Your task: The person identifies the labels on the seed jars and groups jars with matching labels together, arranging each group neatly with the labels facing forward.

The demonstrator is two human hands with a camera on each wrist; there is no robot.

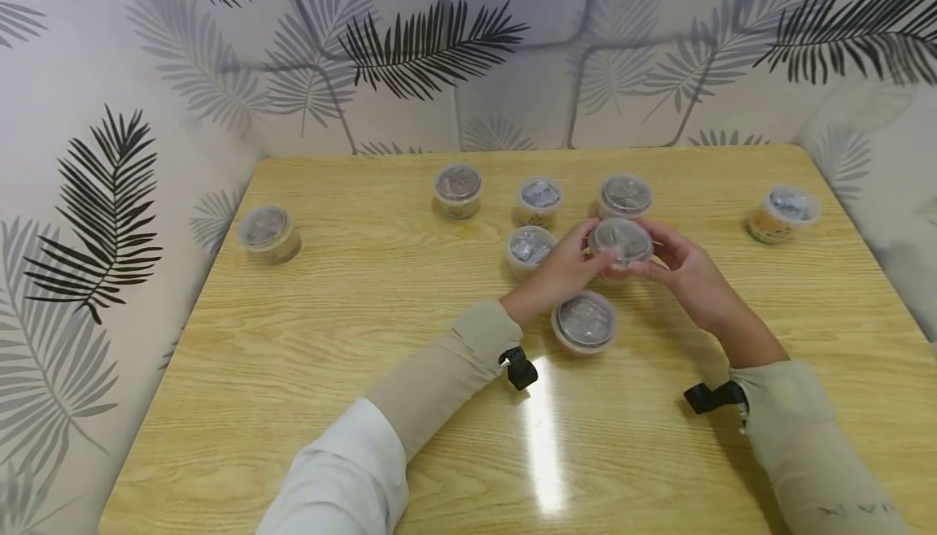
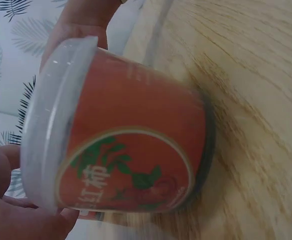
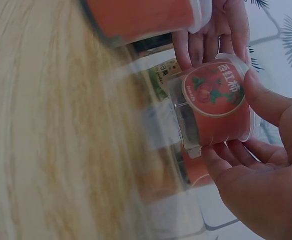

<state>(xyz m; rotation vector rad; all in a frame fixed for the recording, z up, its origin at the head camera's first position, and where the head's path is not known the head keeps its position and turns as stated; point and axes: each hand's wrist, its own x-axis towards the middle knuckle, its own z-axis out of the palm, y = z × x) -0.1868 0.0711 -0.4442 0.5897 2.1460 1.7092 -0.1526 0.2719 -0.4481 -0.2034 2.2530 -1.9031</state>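
Note:
Between both hands is a clear lidded plastic tub [image 1: 622, 241] with a silvery-grey packet under its lid. In the right wrist view this tub [image 3: 218, 97] shows a red label with a tomato picture. The left hand [image 1: 565, 263] grips its left side, thumb near the lid rim. On the opposite side, the right hand [image 1: 691, 281] holds it with thumb and fingers around the rim. Just nearer to the person stands another tub [image 1: 584, 322], whose red tomato label [image 2: 135, 135] fills much of the left wrist view.
Behind the held tub stands a similar one [image 1: 625, 193]. Two tubs with bluish packets [image 1: 540, 197] stand left of the hands, and another tub [image 1: 458, 189] is farther left. Single tubs stand at the far left [image 1: 269, 232] and far right [image 1: 783, 214] of the wooden table [image 1: 329, 340].

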